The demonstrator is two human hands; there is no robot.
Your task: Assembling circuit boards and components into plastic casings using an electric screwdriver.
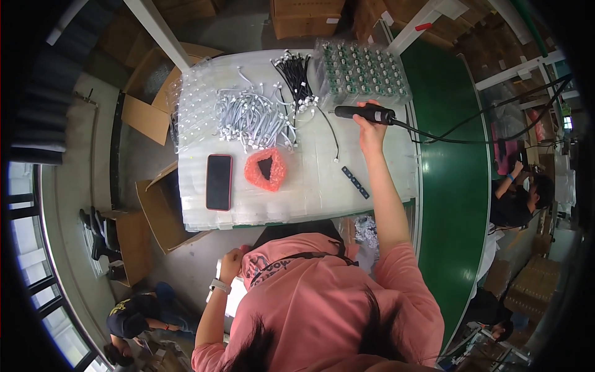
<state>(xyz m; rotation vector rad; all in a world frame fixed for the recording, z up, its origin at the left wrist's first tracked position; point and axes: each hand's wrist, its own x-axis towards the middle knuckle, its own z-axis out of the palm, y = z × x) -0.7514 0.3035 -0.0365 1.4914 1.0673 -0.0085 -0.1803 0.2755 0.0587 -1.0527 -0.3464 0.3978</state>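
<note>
**Pink short-sleeved shirt [328, 297] foremost; black cylindrical corded tool [380, 116] in right hand [370, 130]**

The right hand is wrapped round the tool; the left hand [232, 265], well apart, is curled beside the shirt, whether holding anything unclear. Just beyond the right hand stand clear plastic trays of green-and-white parts [362, 71]; to its left lie grey cables with white connectors [254, 118]; nearer the shirt, a slim black strip [355, 182].
</note>
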